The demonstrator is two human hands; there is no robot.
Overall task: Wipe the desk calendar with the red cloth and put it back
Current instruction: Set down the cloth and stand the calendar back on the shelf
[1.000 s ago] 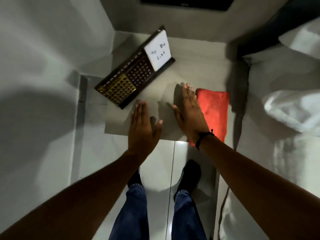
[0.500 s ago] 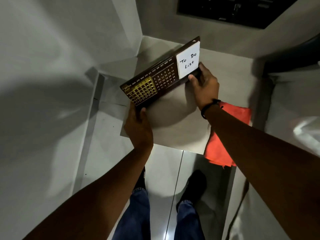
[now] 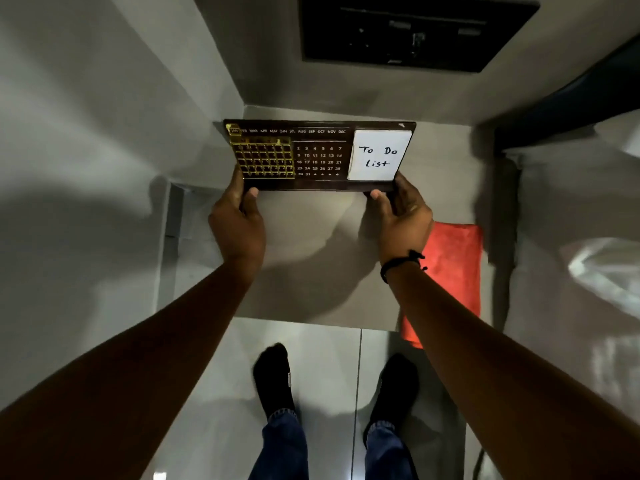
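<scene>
The desk calendar (image 3: 318, 155) is a dark brown board with gold date squares, white numbers and a white "To Do List" pad at its right end. It faces me squarely, above the back of the small grey table (image 3: 304, 271). My left hand (image 3: 237, 223) grips its lower left corner and my right hand (image 3: 403, 216) grips its lower right corner. I cannot tell whether its base touches the table. The red cloth (image 3: 453, 268) lies folded at the table's right edge, partly under my right forearm, with one end hanging over the front edge.
White walls close in on the left and behind the table. A dark wall-mounted panel (image 3: 412, 32) hangs above it. A bed with white bedding (image 3: 588, 265) is right of the table. My feet (image 3: 277, 379) stand on a glossy tiled floor.
Both hands went from resting flat on the table to gripping the calendar's two ends. The calendar turned from a diagonal position to square in front of me.
</scene>
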